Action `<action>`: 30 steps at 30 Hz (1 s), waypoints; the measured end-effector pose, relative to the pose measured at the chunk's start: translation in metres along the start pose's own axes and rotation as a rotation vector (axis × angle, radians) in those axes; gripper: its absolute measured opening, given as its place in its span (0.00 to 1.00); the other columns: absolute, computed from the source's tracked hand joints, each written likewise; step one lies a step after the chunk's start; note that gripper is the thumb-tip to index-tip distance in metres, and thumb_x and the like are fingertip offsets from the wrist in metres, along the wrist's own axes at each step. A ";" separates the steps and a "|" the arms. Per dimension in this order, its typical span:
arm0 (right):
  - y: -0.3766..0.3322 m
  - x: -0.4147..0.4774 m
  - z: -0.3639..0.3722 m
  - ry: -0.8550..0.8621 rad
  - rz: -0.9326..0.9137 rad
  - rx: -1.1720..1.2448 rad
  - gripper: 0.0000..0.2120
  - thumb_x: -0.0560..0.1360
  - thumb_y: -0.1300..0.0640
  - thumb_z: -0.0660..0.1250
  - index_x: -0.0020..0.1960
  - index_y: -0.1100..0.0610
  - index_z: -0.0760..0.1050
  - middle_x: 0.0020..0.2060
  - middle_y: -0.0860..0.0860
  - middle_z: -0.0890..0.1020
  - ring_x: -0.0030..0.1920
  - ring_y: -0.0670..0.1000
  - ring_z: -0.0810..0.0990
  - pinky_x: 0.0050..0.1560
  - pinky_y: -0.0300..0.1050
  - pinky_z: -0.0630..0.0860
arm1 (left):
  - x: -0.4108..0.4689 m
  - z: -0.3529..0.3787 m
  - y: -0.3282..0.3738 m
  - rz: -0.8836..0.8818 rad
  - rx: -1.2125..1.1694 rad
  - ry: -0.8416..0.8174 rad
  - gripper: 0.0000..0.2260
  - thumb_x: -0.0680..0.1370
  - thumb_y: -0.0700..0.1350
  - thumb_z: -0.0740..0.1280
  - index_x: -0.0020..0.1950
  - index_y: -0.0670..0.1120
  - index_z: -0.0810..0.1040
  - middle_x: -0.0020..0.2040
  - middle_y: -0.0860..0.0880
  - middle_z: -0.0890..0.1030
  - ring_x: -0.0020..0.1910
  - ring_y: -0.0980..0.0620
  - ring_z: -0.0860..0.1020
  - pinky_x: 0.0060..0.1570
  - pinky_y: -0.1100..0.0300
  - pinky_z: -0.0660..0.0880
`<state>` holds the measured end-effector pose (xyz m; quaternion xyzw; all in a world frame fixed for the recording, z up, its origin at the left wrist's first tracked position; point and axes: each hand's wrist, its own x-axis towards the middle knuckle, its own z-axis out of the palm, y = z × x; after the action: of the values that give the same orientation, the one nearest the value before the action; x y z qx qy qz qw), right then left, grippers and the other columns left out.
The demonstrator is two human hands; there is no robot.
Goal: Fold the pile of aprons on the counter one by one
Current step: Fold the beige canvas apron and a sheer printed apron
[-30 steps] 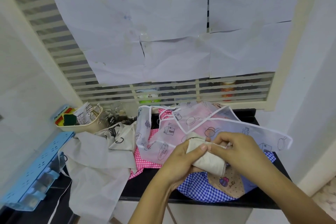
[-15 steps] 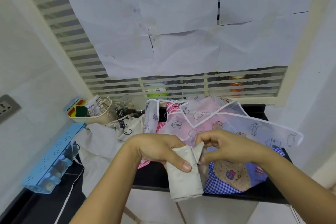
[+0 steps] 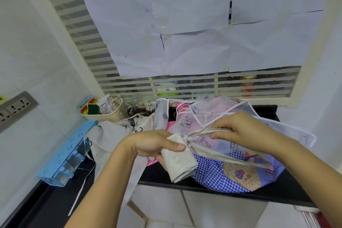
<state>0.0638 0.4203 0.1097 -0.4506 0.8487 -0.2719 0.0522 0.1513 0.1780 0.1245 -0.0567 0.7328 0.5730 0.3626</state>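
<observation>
Apron bundle (image 3: pixel 180 161) gripped by left hand (image 3: pixel 153 144); right hand (image 3: pixel 238 131) fingers pinch strap (image 3: pixel 207 131).

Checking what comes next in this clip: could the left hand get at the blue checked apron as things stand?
Probably not yet: the left hand grips the rolled beige apron. The blue checked apron lies close beside it, near part uncovered, so once freed, likely yes.

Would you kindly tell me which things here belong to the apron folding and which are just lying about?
Job: left hand, rolled beige apron, its strap, right hand, translucent printed apron, blue gingham apron, white apron.
Lying about: blue rack, sponge tray, wall socket, taped paper sheets.
</observation>
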 end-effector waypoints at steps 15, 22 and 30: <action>-0.030 0.004 0.084 0.268 -0.173 -0.492 0.38 0.48 0.60 0.81 0.59 0.50 0.81 0.31 0.44 0.80 0.22 0.47 0.74 0.18 0.38 0.62 | 0.044 0.035 -0.011 0.341 -0.959 0.617 0.11 0.81 0.42 0.58 0.49 0.36 0.77 0.40 0.39 0.84 0.36 0.46 0.84 0.31 0.58 0.81; -0.038 0.011 0.081 0.330 -0.245 -0.281 0.22 0.68 0.58 0.63 0.62 0.49 0.77 0.37 0.43 0.80 0.26 0.46 0.76 0.20 0.40 0.71 | 0.041 0.036 0.006 0.517 -1.009 0.641 0.12 0.81 0.42 0.56 0.50 0.36 0.75 0.38 0.39 0.83 0.37 0.45 0.83 0.35 0.54 0.82; -0.044 0.011 0.059 0.396 -0.084 -0.087 0.30 0.80 0.52 0.60 0.76 0.41 0.48 0.36 0.43 0.80 0.33 0.50 0.79 0.34 0.44 0.74 | 0.039 0.033 0.005 0.543 -1.126 0.725 0.13 0.82 0.43 0.54 0.55 0.37 0.75 0.49 0.35 0.82 0.48 0.40 0.83 0.38 0.54 0.82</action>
<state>0.1095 0.3677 0.0837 -0.4252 0.8338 -0.3201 -0.1465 0.1357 0.2218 0.1026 -0.2376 0.3889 0.8786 -0.1428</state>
